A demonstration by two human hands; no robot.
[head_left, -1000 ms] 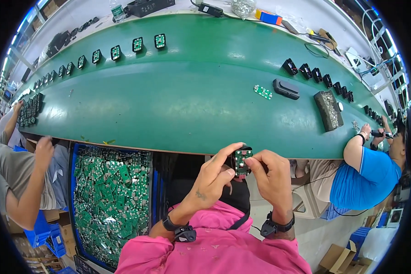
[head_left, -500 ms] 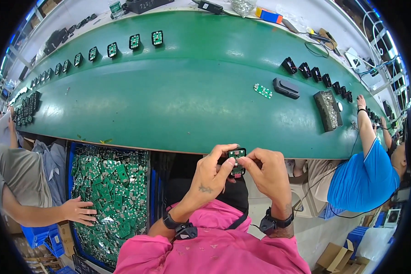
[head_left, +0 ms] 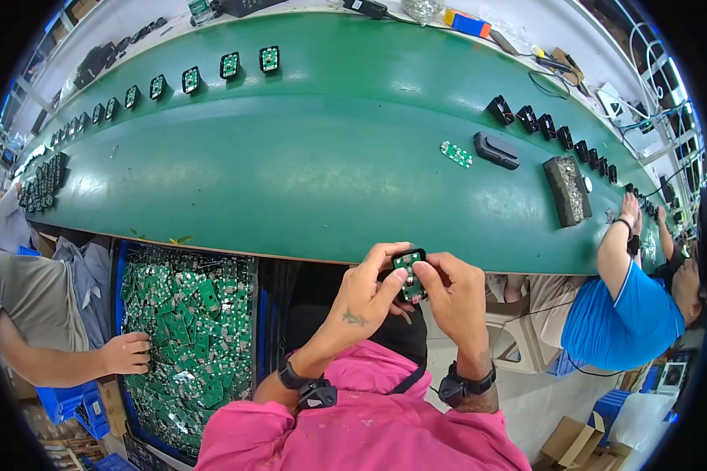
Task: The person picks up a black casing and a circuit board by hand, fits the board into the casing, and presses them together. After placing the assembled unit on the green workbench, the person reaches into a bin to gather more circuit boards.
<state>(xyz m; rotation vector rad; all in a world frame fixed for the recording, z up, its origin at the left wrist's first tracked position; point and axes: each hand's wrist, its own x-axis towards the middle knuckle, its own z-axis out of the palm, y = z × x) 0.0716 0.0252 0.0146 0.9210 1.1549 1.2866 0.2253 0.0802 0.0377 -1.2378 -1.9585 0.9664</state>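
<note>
Just beyond the table's near edge, a small black housing [head_left: 407, 255] is held between my hands. Inside it sits a green circuit board [head_left: 412, 290] with white and silver parts. My left hand [head_left: 361, 297] is closed round the housing's left side, its thumb on the board. From the right, my right hand [head_left: 459, 297] grips the housing with the thumb pressing on the upper part of the board. The underside and most fingertips are hidden.
Housings with green boards [head_left: 190, 79] curve along the far left; black housings [head_left: 528, 119] line the far right. A loose board [head_left: 456, 155], grey case [head_left: 496, 150] and dark block [head_left: 567, 191] lie right. Co-workers sit both sides, one hand [head_left: 127, 353] over the board bin [head_left: 257, 330].
The housing has tilted slightly in my hands, and my right thumb has shifted up the board. The left co-worker's fingers have curled in; the right co-worker's arm has moved farther right.
</note>
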